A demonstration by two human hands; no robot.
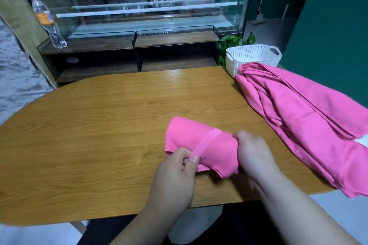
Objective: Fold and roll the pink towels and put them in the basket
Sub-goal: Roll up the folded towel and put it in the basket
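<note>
Towel work at the fastening stage, by the look of it. Rolled towel (189, 141) on the table (99, 125), close in front, long axis running from far-left to near-right. Crossed near its middle by one paler pink strap (208, 140) (sewn-on loop or separate band, cannot tell). Left hand (175, 173) at the near side of the roll, thumb and forefinger pinching the near end of the strap, other fingers curled in behind. Right hand (253, 155) clamped over the right end of the roll, fingers curled round the cloth, fingertips hidden underneath. Basket (253, 53) at the far right corner of the table, well apart from the roll, ahead and to the right of both hands; nearer the right hand, so likely the one to carry. Between roll and basket, loose towels (308, 117) in a heap, touching the basket's front wall and hanging over the table's right edge; in the way of a straight slide, so probably a lift over. Count: one rolled towel, one strap, one basket; loose towels layered and creased, number not to be told. Inside of the basket mostly hidden from here. Behind, one plastic bottle (46, 22) on a shelf and one leafy plant (233, 41) beside the basket.
</note>
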